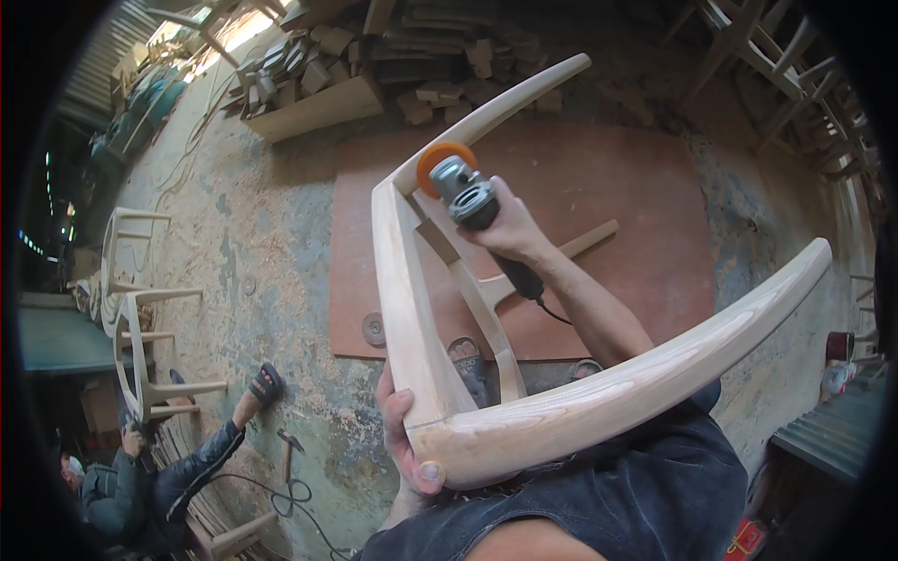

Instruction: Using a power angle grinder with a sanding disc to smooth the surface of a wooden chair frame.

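Observation:
A pale wooden chair frame (416, 299) lies across my lap, with one curved leg reaching away and another sweeping to the right. My left hand (400, 435) is closed round its near left corner, thumb on the near face. In my right hand (514, 227) is a grey angle grinder (456, 182), fingers wrapped round its body. The grinder's orange disc (447, 151) is at the frame's far left corner, where the far leg begins; I cannot tell whether it touches the wood. A dark cord trails from the grinder below my wrist.
A reddish-brown board (645, 206) covers the floor ahead, with a loose round disc (374, 329) near its left edge. Wood offcuts (309, 65) are piled behind. At left, another person (140, 477) sits by chair frames (140, 355); a hammer (288, 453) lies nearby.

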A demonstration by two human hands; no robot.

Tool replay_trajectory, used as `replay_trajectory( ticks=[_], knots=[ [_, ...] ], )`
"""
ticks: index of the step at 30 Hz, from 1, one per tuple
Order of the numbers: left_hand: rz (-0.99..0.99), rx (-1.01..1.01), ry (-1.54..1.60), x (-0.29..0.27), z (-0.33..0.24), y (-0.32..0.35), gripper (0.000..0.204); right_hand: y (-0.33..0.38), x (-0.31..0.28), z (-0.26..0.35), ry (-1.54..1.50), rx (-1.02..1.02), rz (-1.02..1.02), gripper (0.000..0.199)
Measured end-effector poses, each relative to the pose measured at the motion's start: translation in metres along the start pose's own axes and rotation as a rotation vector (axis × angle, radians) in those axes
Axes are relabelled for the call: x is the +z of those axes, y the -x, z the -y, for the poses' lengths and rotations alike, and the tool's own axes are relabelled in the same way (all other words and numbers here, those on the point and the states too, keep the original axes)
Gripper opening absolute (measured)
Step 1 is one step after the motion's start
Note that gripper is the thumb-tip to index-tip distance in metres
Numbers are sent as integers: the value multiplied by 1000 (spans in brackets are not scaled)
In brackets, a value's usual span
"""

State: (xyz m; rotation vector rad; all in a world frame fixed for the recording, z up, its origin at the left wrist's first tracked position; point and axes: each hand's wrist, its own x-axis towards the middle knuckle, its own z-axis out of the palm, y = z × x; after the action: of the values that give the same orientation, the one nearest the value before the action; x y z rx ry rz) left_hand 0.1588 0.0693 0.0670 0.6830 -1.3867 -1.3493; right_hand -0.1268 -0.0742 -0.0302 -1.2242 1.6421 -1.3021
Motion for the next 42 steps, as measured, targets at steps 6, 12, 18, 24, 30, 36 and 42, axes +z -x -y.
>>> replay_trajectory(
  ticks=[6,12,18,24,30,36,42],
  knots=[
    [-65,-1,-52,0,-3,9,87,-12,-24,-12,21,-34,3,61],
    [-47,13,48,11,1,2,91,-37,-149,-32,-47,-32,-226,56],
    [-119,62,33,13,5,2,82,-30,-175,4,-146,121,-354,57],
    [20,60,50,7,-1,-2,77,-21,-100,66,198,93,19,66],
    [41,88,62,6,6,0,75,-35,-49,89,254,135,211,88],
    [51,76,65,5,6,5,76,-57,-43,83,198,100,242,99],
    [23,141,105,9,17,-3,79,-87,-120,48,123,20,117,76]
  ],
)
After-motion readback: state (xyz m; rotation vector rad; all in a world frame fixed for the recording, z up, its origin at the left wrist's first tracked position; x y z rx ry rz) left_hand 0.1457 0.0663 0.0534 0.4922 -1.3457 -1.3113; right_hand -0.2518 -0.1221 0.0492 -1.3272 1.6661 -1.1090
